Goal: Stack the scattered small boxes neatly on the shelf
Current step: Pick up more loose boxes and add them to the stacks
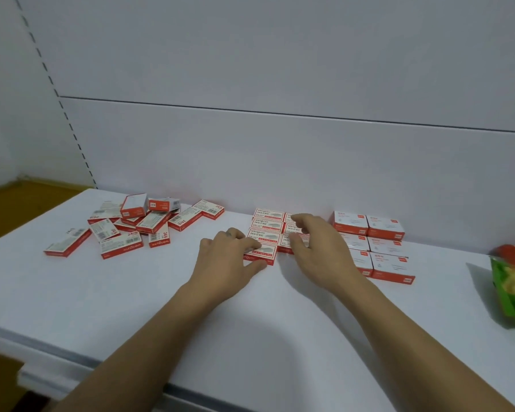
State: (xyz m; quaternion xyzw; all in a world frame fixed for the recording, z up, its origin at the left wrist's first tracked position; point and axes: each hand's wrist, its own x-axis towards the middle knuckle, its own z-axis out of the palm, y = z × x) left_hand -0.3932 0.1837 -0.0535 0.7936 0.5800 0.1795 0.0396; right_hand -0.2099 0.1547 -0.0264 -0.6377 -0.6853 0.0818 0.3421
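Red-and-white small boxes point(263, 233) — neat flat rows

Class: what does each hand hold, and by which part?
The left hand pinches the nearest box of the neat block at its left end: fingers on top, thumb in front. The right hand curls over the next column; its grip cannot be told.

Head-worn view, facing forward and down, shelf point(280, 322) close
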